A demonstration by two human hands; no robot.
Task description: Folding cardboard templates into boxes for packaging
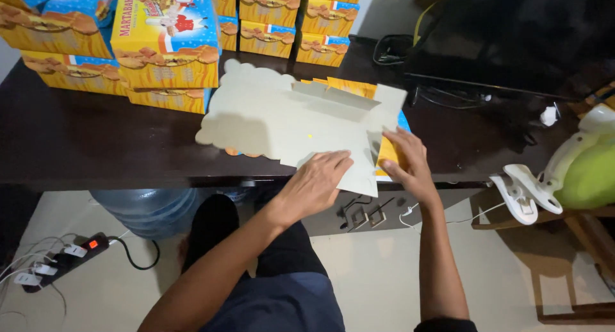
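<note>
Lying flat at the front edge of the dark table (77, 146), near its middle, is an unfolded cardboard box blank (288, 124), plain grey-beige side up, with a scalloped outline at its left and far ends. Its long axis runs from the far left towards the near right, where both hands meet it.

Left hand (317, 181): palm down, fingers spread and pressed flat on the near right part of the blank, gripping nothing.

Right hand (407, 162): fingers curled about the right edge, pinching a side flap whose yellow printed face (387, 152) shows beneath. This hand is the nearer to the raised flaps.

Stacks of made-up yellow and blue boxes (166, 43) stand along the table's far edge. A water jug (150, 207) and power strip (64, 252) sit on the floor below.
</note>
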